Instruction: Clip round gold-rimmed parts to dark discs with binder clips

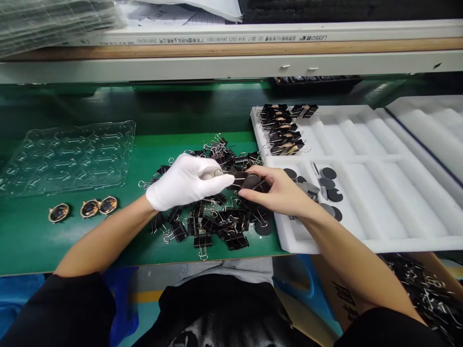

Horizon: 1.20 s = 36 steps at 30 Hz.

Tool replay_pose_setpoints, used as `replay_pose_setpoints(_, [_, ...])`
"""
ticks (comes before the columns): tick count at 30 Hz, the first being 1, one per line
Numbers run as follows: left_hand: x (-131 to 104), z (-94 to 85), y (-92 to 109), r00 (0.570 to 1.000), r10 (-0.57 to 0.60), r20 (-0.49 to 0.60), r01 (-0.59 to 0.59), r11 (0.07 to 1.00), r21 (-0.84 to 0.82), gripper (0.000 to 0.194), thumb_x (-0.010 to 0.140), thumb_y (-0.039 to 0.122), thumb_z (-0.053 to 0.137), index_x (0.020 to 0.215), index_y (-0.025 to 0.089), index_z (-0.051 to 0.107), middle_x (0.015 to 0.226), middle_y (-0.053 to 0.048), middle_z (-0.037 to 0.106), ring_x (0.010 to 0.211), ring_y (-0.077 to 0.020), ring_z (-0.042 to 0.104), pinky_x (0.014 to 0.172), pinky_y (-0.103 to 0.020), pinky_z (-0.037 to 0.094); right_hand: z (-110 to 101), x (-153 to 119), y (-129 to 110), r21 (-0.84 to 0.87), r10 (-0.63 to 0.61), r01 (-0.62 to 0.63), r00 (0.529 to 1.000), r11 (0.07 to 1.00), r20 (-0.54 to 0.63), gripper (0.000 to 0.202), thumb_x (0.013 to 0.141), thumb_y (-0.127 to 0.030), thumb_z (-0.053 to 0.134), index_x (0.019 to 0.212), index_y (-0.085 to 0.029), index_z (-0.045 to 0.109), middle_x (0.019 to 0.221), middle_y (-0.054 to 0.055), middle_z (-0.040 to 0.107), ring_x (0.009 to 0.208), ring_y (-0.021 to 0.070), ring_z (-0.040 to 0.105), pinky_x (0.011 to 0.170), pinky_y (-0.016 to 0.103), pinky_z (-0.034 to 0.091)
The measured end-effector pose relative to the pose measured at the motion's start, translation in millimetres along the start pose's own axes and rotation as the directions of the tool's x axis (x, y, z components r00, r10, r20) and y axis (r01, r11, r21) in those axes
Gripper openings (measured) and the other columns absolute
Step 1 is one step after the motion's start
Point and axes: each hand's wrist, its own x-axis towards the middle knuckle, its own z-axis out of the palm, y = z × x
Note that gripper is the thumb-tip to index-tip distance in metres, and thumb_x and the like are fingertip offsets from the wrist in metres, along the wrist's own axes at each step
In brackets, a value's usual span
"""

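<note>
My left hand (pixel 188 183), in a white glove, is closed at thumb and fingers on a black binder clip (pixel 237 179) with wire handles. My bare right hand (pixel 278 188) pinches a dark round pad (pixel 252 181) against that clip; whatever lies between pad and clip is hidden. Under and around both hands spreads a heap of loose black binder clips (pixel 202 224). Another dark disc (pixel 263 227) lies at the heap's right edge. More grey and black discs (pixel 328 183), some notched, rest in the white tray beside my right wrist.
The white ribbed tray (pixel 379 212) carries a row of clipped gold-edged pieces (pixel 284 132) at its back left. Three gold-rimmed round pieces (pixel 108 205) and a clear plastic tray (pixel 75 159) lie left. A beam (pixel 217 67) crosses behind; a box of clips (pixel 430 294) stands lower right.
</note>
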Motion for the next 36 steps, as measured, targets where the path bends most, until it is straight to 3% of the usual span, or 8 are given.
replay_pose_setpoints(8, [-1.4,3.7,-3.3,0.995,0.073,0.067,-0.076,0.996,0.045,0.043,0.092,0.046,0.065,0.061,0.016,0.06,0.051,0.007,0.037,0.051,-0.0065,0.03,0.048,-0.024,0.025,-5.8,-2.5,0.1,-0.122,-0.022,0.034,0.995,0.992,0.099,0.023,0.093,-0.043,0.072,0.092,-0.02,0.073,0.077,0.0,0.068,0.069,0.0163,0.058,0.064,0.029,0.042])
replay_pose_setpoints(13, [-1.8,3.3,0.3,0.994,0.077,0.071,-0.084,0.992,0.097,0.032,0.091,0.047,0.067,0.082,0.017,0.07,0.056,0.006,0.057,0.053,-0.008,0.047,0.055,-0.023,0.037,-10.8,-3.6,2.7,-0.237,-0.115,0.129,0.991,0.963,0.072,0.021,0.095,-0.043,0.071,0.09,-0.022,0.073,0.077,0.001,0.07,0.067,0.0173,0.061,0.065,0.031,0.045])
replay_pose_setpoints(17, [-3.3,4.1,5.4,0.98,-0.11,0.166,0.121,0.991,-0.061,0.04,0.099,0.054,0.055,0.107,0.019,0.072,0.078,0.0,0.075,0.063,-0.0117,0.064,0.063,-0.025,0.048,-11.5,-3.6,9.4,-0.45,-0.372,0.315,0.927,0.836,-0.044,0.016,0.101,-0.034,0.062,0.098,-0.025,0.075,0.098,0.008,0.077,0.089,0.0251,0.069,0.078,0.04,0.052])
replay_pose_setpoints(21, [-4.1,10.3,9.5,0.884,-0.243,0.399,0.377,0.876,-0.302,0.063,0.106,0.059,0.036,0.07,0.017,0.067,0.06,-0.005,0.07,0.051,-0.0123,0.062,0.061,-0.027,0.051,-9.9,-5.4,14.4,-0.6,-0.458,0.339,0.888,0.725,-0.051,0.019,0.102,-0.028,0.06,0.102,-0.03,0.079,0.113,0.009,0.078,0.106,0.0316,0.071,0.084,0.049,0.051])
replay_pose_setpoints(24, [-3.1,11.8,12.5,0.876,-0.234,0.423,0.408,0.826,-0.389,0.052,0.102,0.058,0.051,0.069,0.018,0.06,0.057,-0.001,0.066,0.048,-0.0106,0.058,0.056,-0.025,0.049,-11.8,-8.3,14.4,-0.647,-0.46,0.32,0.886,0.692,-0.054,0.021,0.1,-0.031,0.065,0.117,-0.034,0.077,0.122,0.007,0.077,0.114,0.0331,0.069,0.091,0.052,0.05])
replay_pose_setpoints(26, [-2.3,10.4,13.3,0.899,-0.229,0.374,0.379,0.835,-0.398,0.045,0.1,0.055,0.055,0.075,0.019,0.058,0.064,0.001,0.067,0.049,-0.0096,0.058,0.054,-0.024,0.048,-15.6,-9.5,12.6,-0.645,-0.481,0.307,0.87,0.699,-0.106,0.043,0.093,-0.043,0.077,0.135,-0.034,0.069,0.136,0.009,0.07,0.125,0.0366,0.063,0.103,0.057,0.046])
replay_pose_setpoints(30, [-1.9,6.8,11.8,0.929,-0.216,0.3,0.309,0.9,-0.308,0.041,0.1,0.055,0.055,0.08,0.02,0.057,0.069,0.001,0.067,0.056,-0.0112,0.063,0.057,-0.024,0.05,-24.2,-9.1,6.5,-0.342,-0.325,0.281,0.943,0.897,-0.077,0.113,0.066,-0.061,0.095,0.161,-0.031,0.042,0.152,0.014,0.057,0.128,0.0369,0.062,0.109,0.056,0.05])
replay_pose_setpoints(36, [-2.9,5.3,14.5,0.944,-0.197,0.264,0.256,0.943,-0.212,0.041,0.099,0.054,0.055,0.076,0.02,0.053,0.071,0.001,0.068,0.064,-0.014,0.07,0.059,-0.025,0.05,-18.8,-5.8,-4.4,0.076,0.079,-0.076,0.996,0.994,-0.029,0.034,0.086,-0.04,0.081,0.113,-0.021,0.075,0.103,0.008,0.08,0.09,0.0246,0.076,0.079,0.038,0.061])
